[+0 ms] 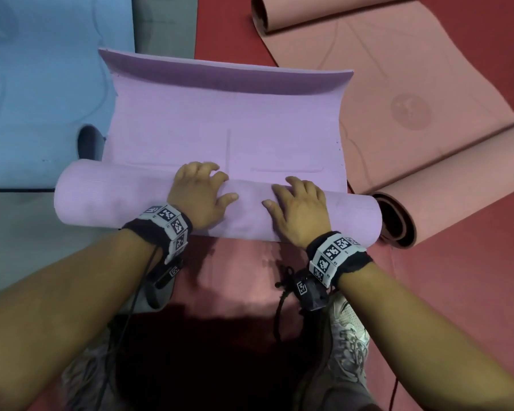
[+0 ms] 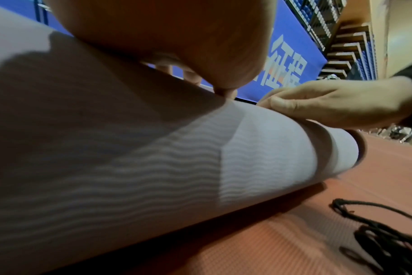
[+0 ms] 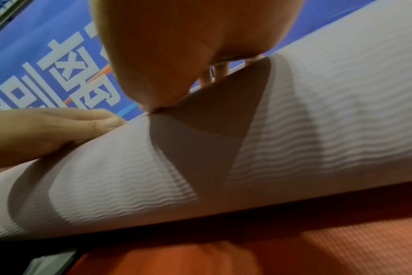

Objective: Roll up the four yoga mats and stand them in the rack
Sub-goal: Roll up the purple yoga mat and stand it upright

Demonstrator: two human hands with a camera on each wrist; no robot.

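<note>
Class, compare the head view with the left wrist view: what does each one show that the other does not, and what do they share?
Only the head view shows the blue mat, the pink mat curled at both ends, and the purple mat's flat, unrolled stretch. Only the left wrist view shows a blue banner with white characters, tiered steps and a black cord. Both show the purple mat, the left hand and the right hand on its roll.

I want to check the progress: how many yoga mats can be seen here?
3: the purple mat half rolled under both hands, the blue mat flat at left, the pink mat at right, both ends curled. A fourth may be out of view.
</note>
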